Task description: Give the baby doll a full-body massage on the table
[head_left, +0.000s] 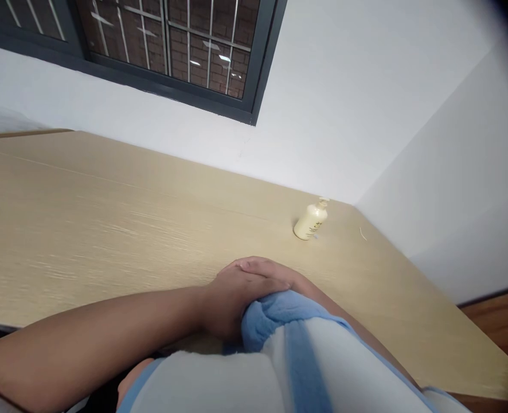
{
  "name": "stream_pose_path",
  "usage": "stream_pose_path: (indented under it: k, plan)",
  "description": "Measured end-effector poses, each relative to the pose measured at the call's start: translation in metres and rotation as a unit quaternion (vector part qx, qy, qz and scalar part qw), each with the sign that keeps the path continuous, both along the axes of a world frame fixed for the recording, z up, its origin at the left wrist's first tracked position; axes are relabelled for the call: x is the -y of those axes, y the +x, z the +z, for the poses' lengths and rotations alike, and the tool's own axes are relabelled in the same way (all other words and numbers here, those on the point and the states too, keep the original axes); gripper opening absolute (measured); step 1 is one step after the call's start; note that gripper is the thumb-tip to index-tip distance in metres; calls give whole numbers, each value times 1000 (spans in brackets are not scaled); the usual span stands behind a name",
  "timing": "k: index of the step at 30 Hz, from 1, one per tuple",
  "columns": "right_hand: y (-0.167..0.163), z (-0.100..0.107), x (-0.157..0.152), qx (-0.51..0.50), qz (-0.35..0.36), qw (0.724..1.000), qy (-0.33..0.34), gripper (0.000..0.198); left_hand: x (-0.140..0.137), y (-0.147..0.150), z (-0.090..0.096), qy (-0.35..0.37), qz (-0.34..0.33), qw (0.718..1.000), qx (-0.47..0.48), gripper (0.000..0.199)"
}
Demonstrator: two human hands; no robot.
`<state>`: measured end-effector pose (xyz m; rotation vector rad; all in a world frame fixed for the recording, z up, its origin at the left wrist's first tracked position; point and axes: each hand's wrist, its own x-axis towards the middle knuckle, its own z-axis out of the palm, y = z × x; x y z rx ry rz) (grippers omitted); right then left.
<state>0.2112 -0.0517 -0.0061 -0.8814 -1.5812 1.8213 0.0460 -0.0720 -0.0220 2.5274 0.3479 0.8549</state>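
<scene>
My left hand [232, 295] and my right hand [268, 266] are clasped together just above the near part of the table. The fingers of my left hand lie pressed over my right hand, whose fingers are partly hidden beneath. Right below my hands, white and light-blue soft fabric [280, 312] bulges up and covers part of my right forearm. Whether it is clothing or a separate item, I cannot tell. Beyond my hands, to the right, a pale yellow pump bottle [311, 221] with dark print stands upright on the table, touched by neither hand.
The wide light-wood table [120, 229] reaches to a white wall [331, 103] at the back and right. A thin pale strand [363, 234] lies near its right edge. Above the table is a dark-framed window [172, 86] with metal bars.
</scene>
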Motion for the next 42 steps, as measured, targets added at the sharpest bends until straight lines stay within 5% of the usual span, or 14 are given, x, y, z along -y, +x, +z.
stream_pose_path:
  k: [3,8,12,20,42]
  plan:
    - [3,-9,-12,-10,17,1000,1,39,0,1,-4,28,8,999,16,82]
    - [9,-33,-35,-173,-115,978,-34,45,0,0,-3,75,68,995,-27,81]
    - [7,-32,-33,-244,-100,963,-48,51,1,0,-1,46,120,987,-101,96]
    - [-1,-28,-22,-244,-59,967,-51,53,5,-2,6,-16,125,983,-135,102]
    - [1,-26,-20,-213,-40,975,-44,64,4,-3,6,4,107,987,-124,101]
